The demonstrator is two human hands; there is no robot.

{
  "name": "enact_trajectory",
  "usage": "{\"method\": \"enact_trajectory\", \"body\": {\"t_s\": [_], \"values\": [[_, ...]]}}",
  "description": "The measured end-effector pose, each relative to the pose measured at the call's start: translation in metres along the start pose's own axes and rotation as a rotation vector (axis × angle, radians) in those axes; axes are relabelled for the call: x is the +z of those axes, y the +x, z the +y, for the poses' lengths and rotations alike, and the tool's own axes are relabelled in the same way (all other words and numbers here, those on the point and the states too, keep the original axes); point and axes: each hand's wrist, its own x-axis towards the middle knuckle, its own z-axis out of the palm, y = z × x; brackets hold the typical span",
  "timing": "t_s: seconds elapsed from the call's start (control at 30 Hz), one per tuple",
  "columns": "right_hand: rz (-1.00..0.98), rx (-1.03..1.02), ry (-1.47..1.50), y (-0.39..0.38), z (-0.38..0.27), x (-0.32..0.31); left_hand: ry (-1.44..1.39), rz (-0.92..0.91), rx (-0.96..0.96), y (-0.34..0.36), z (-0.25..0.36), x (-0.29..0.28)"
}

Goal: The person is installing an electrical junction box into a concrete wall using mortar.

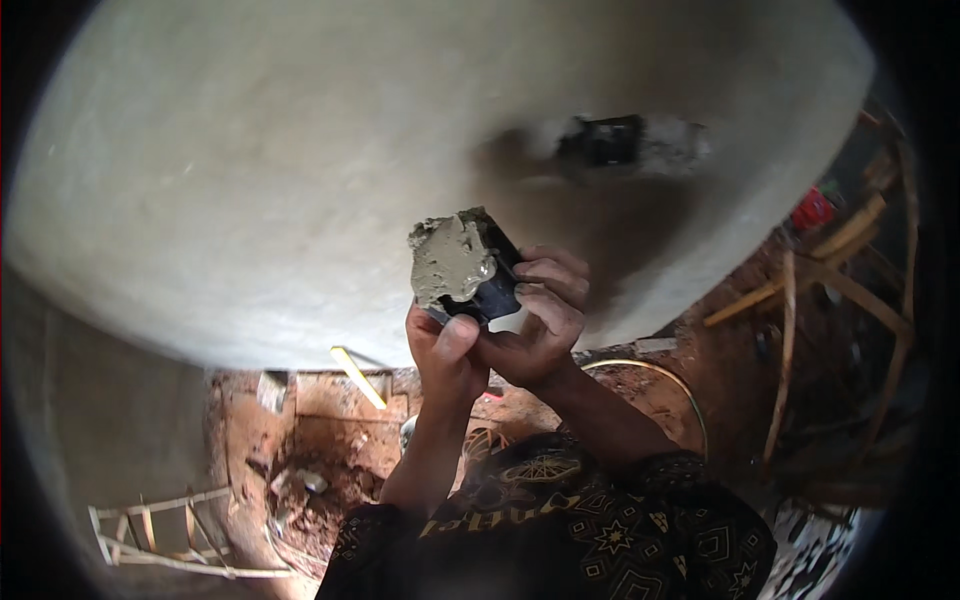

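Note:
Between my two hands, in front of the wall, is a black plastic electrical box [497,298] with a thick layer of wet grey mortar [452,258] over one side. My left hand [445,350] grips its lower left corner, thumb at the bottom edge. The fingers of my right hand [545,312] are bent round its right side. Up and to the right of the hands, the wall has a recess [605,142] with something black in it, and a dark damp patch [640,215] around it.
A smooth grey plastered wall [250,180] fills the upper view. Below it, a yellow bar [358,377] leans near the wall's foot. Reddish soil and rubble [310,500] cover the ground. A wooden ladder [160,535] lies lower left; a wooden frame [840,270] stands right. A hose [690,390] curves nearby.

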Motion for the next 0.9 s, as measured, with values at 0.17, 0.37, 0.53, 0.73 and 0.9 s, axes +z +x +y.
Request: {"method": "enact_trajectory", "body": {"t_s": [0.17, 0.37, 0.53, 0.73, 0.9], "values": [[-0.271, 0.069, 0.171, -0.02, -0.048, 0.062, 0.091, 0.136, 0.206, -0.026, 0.053, -0.062], [-0.352, 0.458, 0.794, -0.084, -0.097, 0.113, 0.218, 0.392, 0.472, -0.088, 0.121, -0.122], [-0.983, 0.831, 0.644, -0.183, -0.075, 0.108, 0.253, 0.668, 0.507, -0.181, 0.133, -0.189], [-1.875, 0.959, 0.444, -0.401, 0.014, 0.049, 0.422, 1.068, 0.563, -0.303, 0.06, -0.249], [-2.236, 0.607, 0.393, -0.62, 0.059, 0.009, 0.183, 1.671, 0.689, -0.387, -0.056, -0.286]]}}
